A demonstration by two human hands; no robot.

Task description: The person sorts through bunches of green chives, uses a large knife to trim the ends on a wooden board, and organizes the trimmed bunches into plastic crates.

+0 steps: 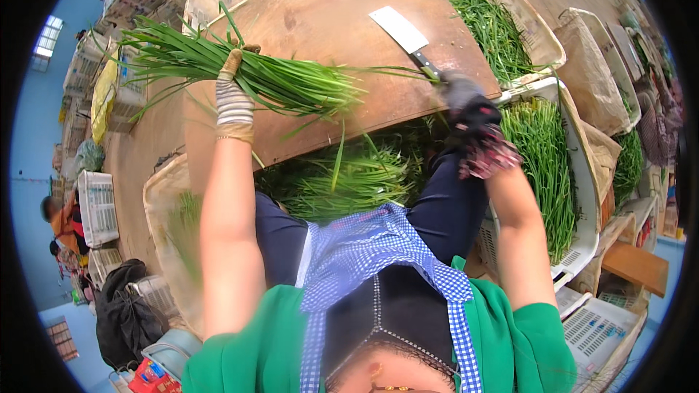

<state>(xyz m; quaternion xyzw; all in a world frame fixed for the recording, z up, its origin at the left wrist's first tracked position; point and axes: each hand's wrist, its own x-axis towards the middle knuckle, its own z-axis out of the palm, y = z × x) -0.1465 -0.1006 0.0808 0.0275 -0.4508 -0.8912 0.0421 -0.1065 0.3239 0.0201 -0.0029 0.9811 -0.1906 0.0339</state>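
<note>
My left hand (235, 93), in a striped glove with tan fingers, grips a thick bunch of long flat green leaves, which look like garlic chives (295, 84). The bunch is held above the wooden board (327, 16), its paler cut ends towards the right. A cleaver (401, 30) with a broad blade and black riveted handle lies flat on the board. My right hand (461, 90), gloved and motion-blurred, is at the end of that handle. A few thin leaves (393, 70) run from the bunch to its fingers, which seem closed on them; its fingertips are unclear.
Loose greens (349, 180) lie below the board between my knees. At right, a white plastic crate (587, 218) holds bundled greens (540, 174). Another crate (538, 38) with loose greens (491, 27) stands at the upper right. Left of me is a crate (158, 202); people (68, 224) are farther off.
</note>
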